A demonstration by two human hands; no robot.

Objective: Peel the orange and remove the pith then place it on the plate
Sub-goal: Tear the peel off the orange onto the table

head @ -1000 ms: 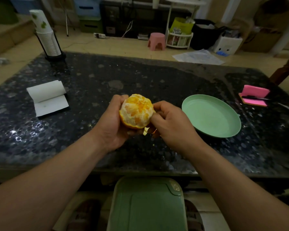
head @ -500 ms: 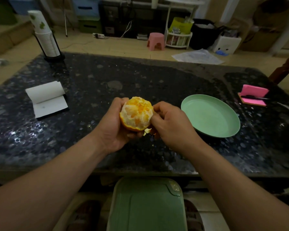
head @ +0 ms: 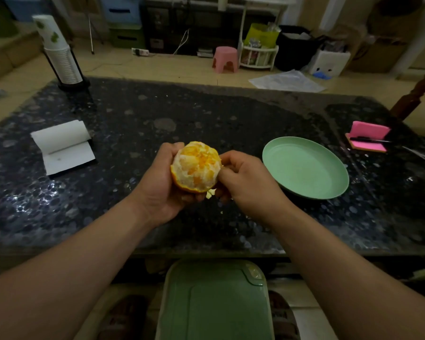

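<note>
sitting mostly bare above the dark speckled worktop (head: pixel 206 114), the orange (head: pixel 195 166) shows white pith and a rim of peel along its lower edge. left hand (head: pixel 161 190) cups it from the side and beneath, fingers curled round it. right hand (head: pixel 245 182) pinches at its right edge, a pale scrap (head: pixel 210 193) hanging just below. green plate (head: pixel 329 187) waits just right, notepad (head: pixel 63 148) well left, pink sticky notes (head: pixel 368 138) far right.
</note>
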